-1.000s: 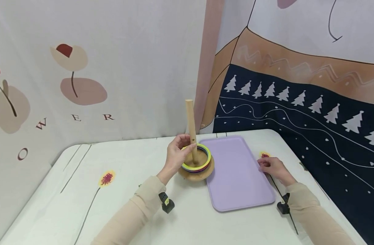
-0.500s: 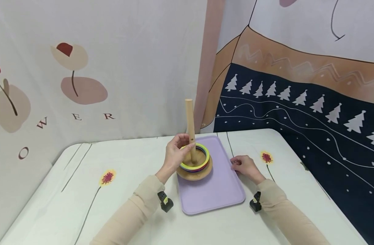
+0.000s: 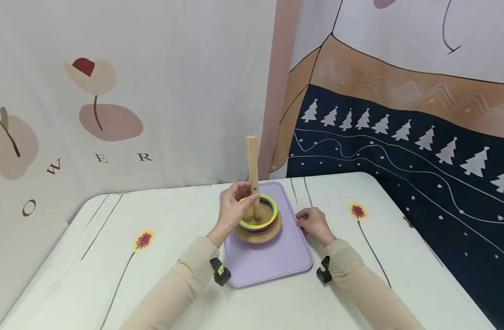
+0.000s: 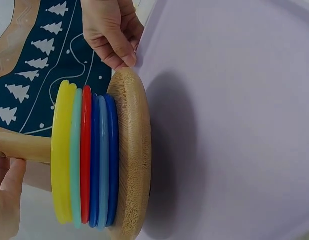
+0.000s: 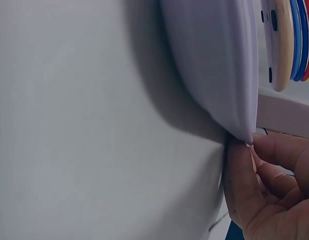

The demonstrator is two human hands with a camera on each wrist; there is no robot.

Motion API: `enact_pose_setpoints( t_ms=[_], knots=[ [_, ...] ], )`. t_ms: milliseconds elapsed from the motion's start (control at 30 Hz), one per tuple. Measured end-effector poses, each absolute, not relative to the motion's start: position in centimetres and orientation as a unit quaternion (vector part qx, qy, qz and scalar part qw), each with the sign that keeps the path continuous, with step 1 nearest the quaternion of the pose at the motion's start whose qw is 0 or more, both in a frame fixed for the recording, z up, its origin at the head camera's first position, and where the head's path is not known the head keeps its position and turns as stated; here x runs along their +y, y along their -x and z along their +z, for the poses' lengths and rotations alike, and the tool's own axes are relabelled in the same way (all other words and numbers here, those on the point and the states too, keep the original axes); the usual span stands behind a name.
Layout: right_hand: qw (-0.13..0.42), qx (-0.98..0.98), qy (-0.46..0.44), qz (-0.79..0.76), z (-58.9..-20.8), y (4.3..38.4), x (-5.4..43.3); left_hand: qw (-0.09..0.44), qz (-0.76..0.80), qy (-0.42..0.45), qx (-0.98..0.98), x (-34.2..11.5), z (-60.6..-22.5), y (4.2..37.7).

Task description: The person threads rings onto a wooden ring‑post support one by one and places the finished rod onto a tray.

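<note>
My left hand (image 3: 230,211) grips the wooden post (image 3: 252,160) of a ring stacker low down, thumb in front. Around the post sit several rings: yellow (image 4: 60,155), mint green, red (image 4: 86,155) and blues, resting on a round wooden base (image 4: 136,155). The base is held above a lilac tray (image 3: 272,270), casting a shadow on it; in the right wrist view a gap shows between them, and small black feet dot its underside. At the tray's right edge, my right hand (image 3: 314,225) pinches the rim between thumb and fingers.
A white cloth (image 3: 186,201) printed with flowers covers the table. Behind it hangs a pale curtain (image 3: 202,91), and a dark tree-patterned cloth (image 3: 384,151) drops along the right side.
The tray has slid left with my right hand, from beside the ring stacker to underneath it. My left hand and the stacker stay nearly in place.
</note>
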State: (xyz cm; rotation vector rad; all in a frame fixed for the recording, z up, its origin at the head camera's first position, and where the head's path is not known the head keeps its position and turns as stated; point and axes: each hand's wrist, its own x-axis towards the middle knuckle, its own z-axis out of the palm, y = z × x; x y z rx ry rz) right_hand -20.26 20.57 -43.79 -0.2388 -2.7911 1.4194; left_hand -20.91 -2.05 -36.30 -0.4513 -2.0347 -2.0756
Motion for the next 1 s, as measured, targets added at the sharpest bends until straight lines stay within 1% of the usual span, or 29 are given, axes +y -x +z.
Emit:
enact_pose_setpoints(
  t_ms=[200,433,533,1000],
  knots=[
    [0.008,-0.890,0.090,0.446,-43.8,20.7,19.9,0.104,-0.693,0.149,-0.697,-2.3,-36.5,21.1],
    [-0.003,-0.888,0.097,0.449,-44.1,20.9,18.9,0.102,-0.697,0.123,-0.699,-2.7,-39.3,23.2],
    [-0.008,-0.885,0.094,0.456,-44.2,20.8,18.6,0.108,-0.694,0.122,-0.701,-2.8,-39.8,23.4],
    [-0.010,-0.893,0.066,0.446,-44.1,20.6,18.2,0.118,-0.684,0.125,-0.709,-3.4,-40.6,23.9]
  ],
)
